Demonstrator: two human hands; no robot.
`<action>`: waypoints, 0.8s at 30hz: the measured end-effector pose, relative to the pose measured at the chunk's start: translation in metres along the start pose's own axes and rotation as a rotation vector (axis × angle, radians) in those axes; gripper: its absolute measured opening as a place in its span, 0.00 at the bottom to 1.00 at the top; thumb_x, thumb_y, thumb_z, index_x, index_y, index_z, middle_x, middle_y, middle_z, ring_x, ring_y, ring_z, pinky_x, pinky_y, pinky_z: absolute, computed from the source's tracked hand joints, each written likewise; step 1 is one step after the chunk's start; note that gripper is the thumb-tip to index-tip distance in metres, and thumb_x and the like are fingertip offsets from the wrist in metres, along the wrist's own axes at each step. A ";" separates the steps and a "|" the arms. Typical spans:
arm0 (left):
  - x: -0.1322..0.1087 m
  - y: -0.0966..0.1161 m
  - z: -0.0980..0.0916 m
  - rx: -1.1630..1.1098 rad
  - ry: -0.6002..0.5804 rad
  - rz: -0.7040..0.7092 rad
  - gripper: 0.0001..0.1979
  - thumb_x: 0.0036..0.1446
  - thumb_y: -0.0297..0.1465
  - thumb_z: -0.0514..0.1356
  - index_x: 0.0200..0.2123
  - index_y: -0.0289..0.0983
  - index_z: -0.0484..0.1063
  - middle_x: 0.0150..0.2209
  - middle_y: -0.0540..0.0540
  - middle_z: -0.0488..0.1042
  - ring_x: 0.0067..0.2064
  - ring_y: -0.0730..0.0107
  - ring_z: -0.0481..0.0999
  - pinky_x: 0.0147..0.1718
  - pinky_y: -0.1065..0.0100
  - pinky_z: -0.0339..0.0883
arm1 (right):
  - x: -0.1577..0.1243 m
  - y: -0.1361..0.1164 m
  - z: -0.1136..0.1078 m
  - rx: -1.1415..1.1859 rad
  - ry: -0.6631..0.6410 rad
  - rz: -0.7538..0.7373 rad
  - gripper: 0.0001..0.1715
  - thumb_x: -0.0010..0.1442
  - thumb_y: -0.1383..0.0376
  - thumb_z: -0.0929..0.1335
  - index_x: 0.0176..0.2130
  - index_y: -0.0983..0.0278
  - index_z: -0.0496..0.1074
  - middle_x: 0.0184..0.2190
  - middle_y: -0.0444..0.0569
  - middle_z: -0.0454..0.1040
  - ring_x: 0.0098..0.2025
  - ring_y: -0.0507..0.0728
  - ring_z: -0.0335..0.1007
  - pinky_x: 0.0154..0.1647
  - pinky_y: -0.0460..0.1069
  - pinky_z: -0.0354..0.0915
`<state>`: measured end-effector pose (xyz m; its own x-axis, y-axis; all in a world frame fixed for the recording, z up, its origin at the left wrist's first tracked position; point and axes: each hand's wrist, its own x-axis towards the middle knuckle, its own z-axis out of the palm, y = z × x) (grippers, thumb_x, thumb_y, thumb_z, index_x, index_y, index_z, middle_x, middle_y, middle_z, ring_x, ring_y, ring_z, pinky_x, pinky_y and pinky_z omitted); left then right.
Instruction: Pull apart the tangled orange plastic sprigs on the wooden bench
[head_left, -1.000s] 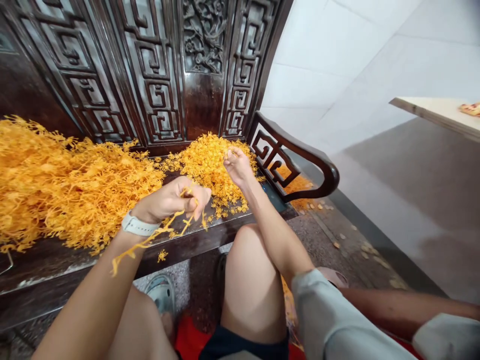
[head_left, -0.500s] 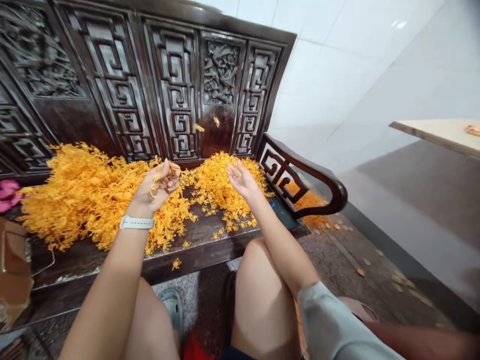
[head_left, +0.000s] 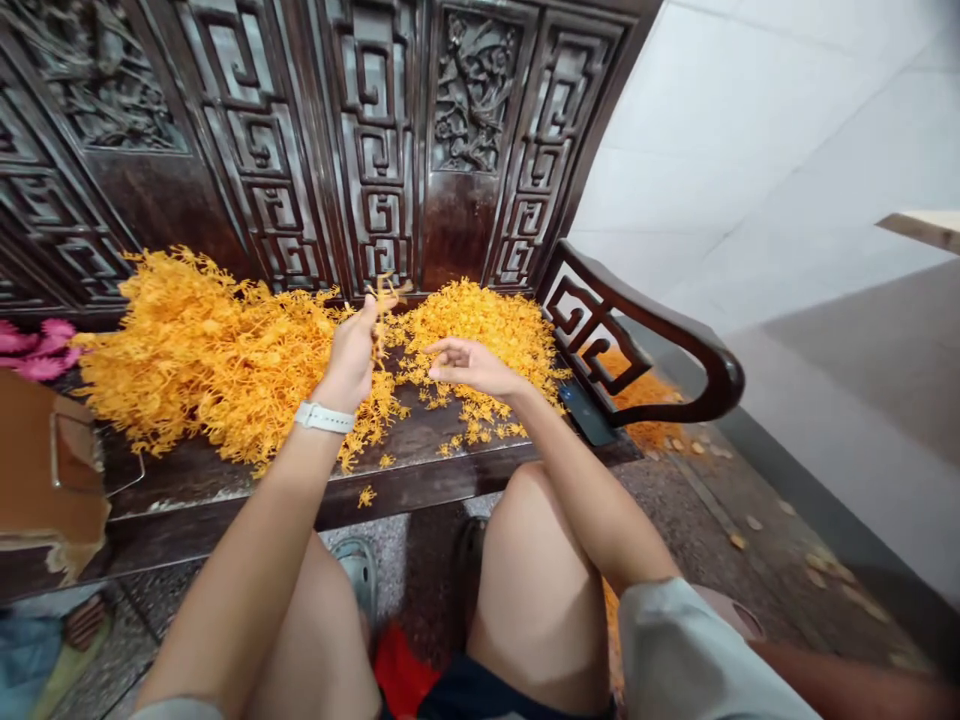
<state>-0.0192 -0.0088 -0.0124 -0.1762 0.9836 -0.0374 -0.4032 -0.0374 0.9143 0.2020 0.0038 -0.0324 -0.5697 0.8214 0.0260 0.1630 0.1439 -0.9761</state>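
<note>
My left hand (head_left: pixel 354 350), with a pale watch strap at the wrist, is closed on a few spindly yellow-orange branched pieces (head_left: pixel 386 300) that stick out past the thumb. They look like thin plastic flower parts. Just to its right hovers my right hand (head_left: pixel 474 366), fingers loosely curved and apart from the thumb, with nothing visible in it. Behind the left hand spreads a large tangled heap of the long pieces (head_left: pixel 202 360). A second heap of small loose yellow pieces (head_left: pixel 480 315) lies behind the right hand. Both heaps rest on a dark wooden bench (head_left: pixel 420 440).
A carved armrest (head_left: pixel 660 350) bounds the bench on the right, with a dark phone-like slab (head_left: pixel 589 412) beside it. To the left are a torn cardboard box (head_left: pixel 45 470) and pink flowers (head_left: pixel 37 350). Orange bits (head_left: pixel 637 385) lie on the floor. Someone's foot (head_left: pixel 86 625) shows lower left.
The view has shifted. My left hand has turned and moved closer to the right one, which now points leftward. Two yellow pieces that were in mid-air are no longer seen there.
</note>
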 end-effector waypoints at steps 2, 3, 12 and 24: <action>-0.004 -0.004 0.010 -0.095 -0.028 -0.043 0.20 0.71 0.47 0.60 0.46 0.38 0.83 0.25 0.50 0.67 0.24 0.76 0.62 0.22 0.74 0.55 | 0.000 -0.002 0.011 -0.139 -0.074 -0.094 0.36 0.55 0.52 0.80 0.57 0.64 0.75 0.50 0.55 0.79 0.49 0.59 0.74 0.54 0.57 0.70; -0.006 -0.005 0.015 -0.173 -0.067 -0.088 0.21 0.72 0.48 0.58 0.49 0.38 0.83 0.26 0.49 0.68 0.25 0.75 0.65 0.23 0.74 0.58 | 0.001 -0.002 0.016 -0.223 -0.071 -0.150 0.37 0.55 0.50 0.80 0.58 0.64 0.75 0.54 0.56 0.78 0.53 0.61 0.73 0.58 0.58 0.69; -0.002 0.016 0.010 -0.518 -0.155 -0.153 0.28 0.76 0.51 0.47 0.57 0.41 0.78 0.32 0.45 0.78 0.31 0.70 0.77 0.34 0.69 0.73 | 0.009 0.001 0.020 -0.155 -0.009 -0.161 0.23 0.69 0.49 0.70 0.33 0.64 0.71 0.29 0.43 0.69 0.33 0.51 0.63 0.39 0.49 0.62; -0.018 0.022 0.005 -0.002 -0.359 -0.082 0.23 0.62 0.35 0.70 0.59 0.41 0.77 0.51 0.39 0.81 0.45 0.66 0.82 0.45 0.66 0.79 | -0.015 -0.049 0.002 0.350 0.301 -0.149 0.17 0.68 0.50 0.72 0.41 0.61 0.76 0.29 0.43 0.70 0.27 0.48 0.62 0.27 0.46 0.58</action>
<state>-0.0203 -0.0260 0.0104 0.1832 0.9825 0.0336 -0.4048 0.0443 0.9133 0.2010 -0.0171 0.0151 -0.2999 0.9365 0.1820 -0.2131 0.1202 -0.9696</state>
